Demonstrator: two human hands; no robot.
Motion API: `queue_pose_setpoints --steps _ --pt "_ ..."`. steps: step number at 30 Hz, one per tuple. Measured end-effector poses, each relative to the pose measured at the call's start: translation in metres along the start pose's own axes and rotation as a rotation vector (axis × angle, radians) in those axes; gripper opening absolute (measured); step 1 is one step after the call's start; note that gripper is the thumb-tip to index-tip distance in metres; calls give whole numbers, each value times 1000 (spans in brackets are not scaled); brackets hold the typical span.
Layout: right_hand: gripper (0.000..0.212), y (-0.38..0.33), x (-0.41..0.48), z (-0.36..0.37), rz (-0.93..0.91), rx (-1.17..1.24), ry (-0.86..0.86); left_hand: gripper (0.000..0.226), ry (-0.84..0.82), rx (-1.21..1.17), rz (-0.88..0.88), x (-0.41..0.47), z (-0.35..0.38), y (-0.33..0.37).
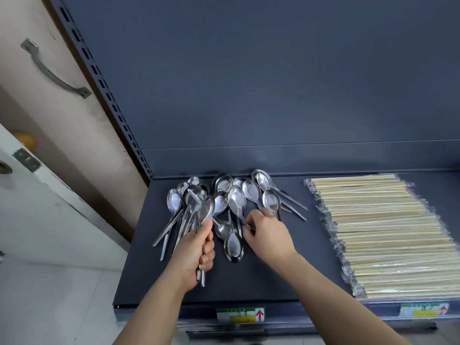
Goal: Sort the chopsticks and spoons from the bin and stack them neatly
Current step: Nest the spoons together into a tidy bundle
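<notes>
- Your steel spoons lie in a loose heap at mid-frame, shiny bowls mostly toward the top and handles fanning downward. Your right hand pinches at their handles.
- Your left hand grips a spoon bundle by the handles, bowls up.
- Pale, plastic-wrapped chopsticks lie side by side in a neat stack at right.

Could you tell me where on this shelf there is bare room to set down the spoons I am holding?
Bare shelf lies along the front edge, left of your left hand, and in the strip between the loose spoons and the wrapped chopsticks. The back middle is crowded with spoons, where your right hand reaches.
</notes>
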State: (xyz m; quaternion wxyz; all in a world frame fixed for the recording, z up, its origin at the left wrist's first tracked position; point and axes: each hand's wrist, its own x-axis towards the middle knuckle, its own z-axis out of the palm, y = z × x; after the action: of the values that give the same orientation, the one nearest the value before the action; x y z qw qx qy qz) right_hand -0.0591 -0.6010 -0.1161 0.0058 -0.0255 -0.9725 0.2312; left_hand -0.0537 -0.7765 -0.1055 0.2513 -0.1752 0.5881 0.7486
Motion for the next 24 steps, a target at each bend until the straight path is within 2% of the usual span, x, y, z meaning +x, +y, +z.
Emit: queue_pose_setpoints --steps 6,10,13,24 --pt "19 7 1 1 43 -119 13 29 -11 -34 -6 -1 2 -2" --pt "7 8 -6 -13 134 318 94 25 19 -69 26 1 15 -2" --pt "11 0 -24 -19 123 569 133 27 -22 -153 28 4 30 1" --pt "7 -7 -44 -23 74 769 148 44 -62 -72 64 10 60 12"
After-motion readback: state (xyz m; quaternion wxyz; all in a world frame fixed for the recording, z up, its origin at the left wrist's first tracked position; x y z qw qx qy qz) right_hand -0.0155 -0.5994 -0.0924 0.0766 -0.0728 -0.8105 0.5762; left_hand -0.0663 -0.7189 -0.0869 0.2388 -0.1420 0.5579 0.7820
